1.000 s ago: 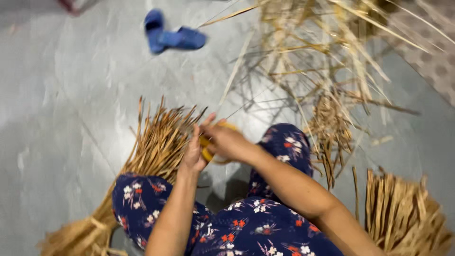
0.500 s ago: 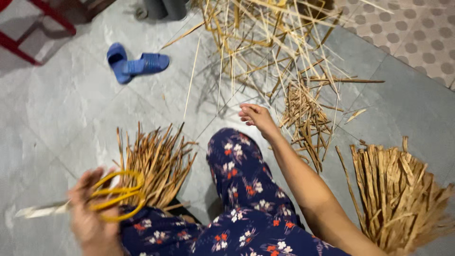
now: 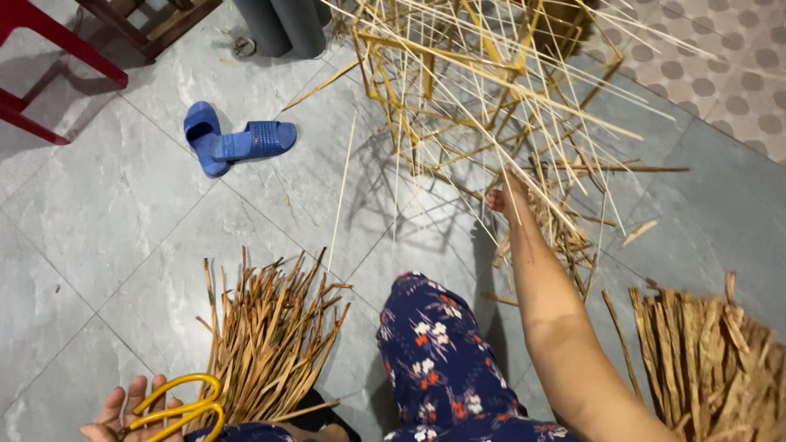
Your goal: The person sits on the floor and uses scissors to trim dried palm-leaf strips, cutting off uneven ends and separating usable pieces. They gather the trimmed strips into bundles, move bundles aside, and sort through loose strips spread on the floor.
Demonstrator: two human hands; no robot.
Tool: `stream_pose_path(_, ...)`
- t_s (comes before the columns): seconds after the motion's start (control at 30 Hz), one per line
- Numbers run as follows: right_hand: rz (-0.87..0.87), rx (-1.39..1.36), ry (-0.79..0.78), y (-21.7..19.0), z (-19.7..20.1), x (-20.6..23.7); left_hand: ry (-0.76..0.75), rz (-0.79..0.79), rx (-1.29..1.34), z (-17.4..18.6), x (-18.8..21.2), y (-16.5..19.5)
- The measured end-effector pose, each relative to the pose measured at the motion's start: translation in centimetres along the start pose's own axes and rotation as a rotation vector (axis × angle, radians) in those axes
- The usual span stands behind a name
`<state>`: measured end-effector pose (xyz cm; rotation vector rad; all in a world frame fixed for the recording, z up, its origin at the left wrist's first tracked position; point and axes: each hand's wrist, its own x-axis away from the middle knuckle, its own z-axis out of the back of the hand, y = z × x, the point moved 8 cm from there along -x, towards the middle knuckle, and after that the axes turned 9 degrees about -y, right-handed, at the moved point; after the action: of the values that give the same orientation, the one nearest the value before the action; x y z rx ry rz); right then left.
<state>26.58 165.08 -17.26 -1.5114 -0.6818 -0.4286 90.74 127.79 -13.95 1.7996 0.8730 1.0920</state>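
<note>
My right hand (image 3: 505,200) is stretched forward into a loose tangle of thin pale bamboo strips (image 3: 491,90) that stands up from the floor; its fingers are among the strips, and whether they grip one I cannot tell. My left hand (image 3: 135,409) is at the bottom left edge, palm up, with yellow-handled scissors (image 3: 180,405) resting in it. Beside it lies a bundle of brown split strips (image 3: 270,340). My knee in blue flowered cloth (image 3: 434,352) is between the two arms.
A second brown strip bundle (image 3: 712,360) lies at the right. A pair of blue slippers (image 3: 233,143) sits on the grey tile floor. Red chair legs (image 3: 49,57) and wooden furniture legs (image 3: 151,20) stand at the top left; two dark posts (image 3: 286,24) stand behind.
My right hand has left the scissors and reached forward into the pale strips. My left hand has dropped to the lower left with the scissors. The view has tilted forward.
</note>
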Motion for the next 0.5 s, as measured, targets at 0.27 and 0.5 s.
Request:
stream_pose_path(0.27,0.235,-0.071,-0.168,-0.9,-1.9,-3.5,-0.113,-0.097,0.087,-1.8,-0.4,-1.1)
stream_pose_path(0.5,0.146,-0.002,-0.079,1.4,0.9,-4.8,-0.081,-0.078,0.01,-1.6,-1.1,-2.0)
